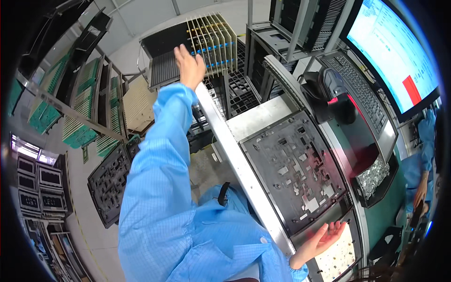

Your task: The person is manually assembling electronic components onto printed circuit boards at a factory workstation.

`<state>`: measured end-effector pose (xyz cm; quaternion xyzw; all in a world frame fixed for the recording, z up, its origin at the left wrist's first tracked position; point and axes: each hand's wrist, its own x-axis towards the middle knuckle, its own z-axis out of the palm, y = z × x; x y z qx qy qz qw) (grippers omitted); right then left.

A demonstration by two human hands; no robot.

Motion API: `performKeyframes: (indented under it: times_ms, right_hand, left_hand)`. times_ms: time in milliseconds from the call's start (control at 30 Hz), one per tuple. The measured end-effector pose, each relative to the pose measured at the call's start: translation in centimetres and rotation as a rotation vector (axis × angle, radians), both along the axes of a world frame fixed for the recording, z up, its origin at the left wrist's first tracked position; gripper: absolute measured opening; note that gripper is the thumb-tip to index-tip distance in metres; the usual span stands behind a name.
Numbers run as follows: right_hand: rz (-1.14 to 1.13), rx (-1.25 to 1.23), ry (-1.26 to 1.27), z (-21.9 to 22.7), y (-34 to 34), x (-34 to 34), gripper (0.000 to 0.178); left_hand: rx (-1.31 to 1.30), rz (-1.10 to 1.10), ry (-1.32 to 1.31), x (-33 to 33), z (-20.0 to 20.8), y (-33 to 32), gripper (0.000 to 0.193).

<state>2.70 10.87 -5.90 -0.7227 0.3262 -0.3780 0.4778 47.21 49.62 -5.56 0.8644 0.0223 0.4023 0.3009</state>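
My left hand (190, 69) reaches out at the far left, its fingers stretched and nothing in them. It is beside a black slotted rack (164, 66), near a row of upright pale circuit boards (213, 44) with blue and yellow parts. My right hand (320, 242) is low at the right, palm partly turned up, fingers apart and holding nothing. Close to it lies a cream circuit board (337, 254) in a dark frame; whether the hand touches it I cannot tell. Farther along the metal rail sits a black fixture plate (291, 169) with many cut-outs.
A barcode scanner (345, 105) on a stand casts red light on the fixture. Beside it are a keyboard (357, 84), a monitor (397, 51) and a black tray of crumpled foil (373, 178). Racks of green boards (82, 129) stand left. A co-worker's hand (421, 190) shows far right.
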Motion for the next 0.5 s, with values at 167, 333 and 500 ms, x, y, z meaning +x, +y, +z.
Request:
performKeyframes:
  times_ms: [167,333,500]
  right_hand:
    - [0.098,-0.035,-0.020,0.9,1.3,1.7,0.051]
    - [0.342,0.029,-0.099,1.7,3.2,2.8,0.051]
    - [0.667,-0.217,-0.083,4.0,7.0,7.1,0.062]
  left_hand:
    - [0.128,-0.052,0.124,2.4,1.7,1.3,0.064]
    - [-0.005,0.060,0.203,0.0,3.1,0.2,0.058]
    - [-0.183,0.069,-0.060,-13.7,7.0,-4.4,0.043]
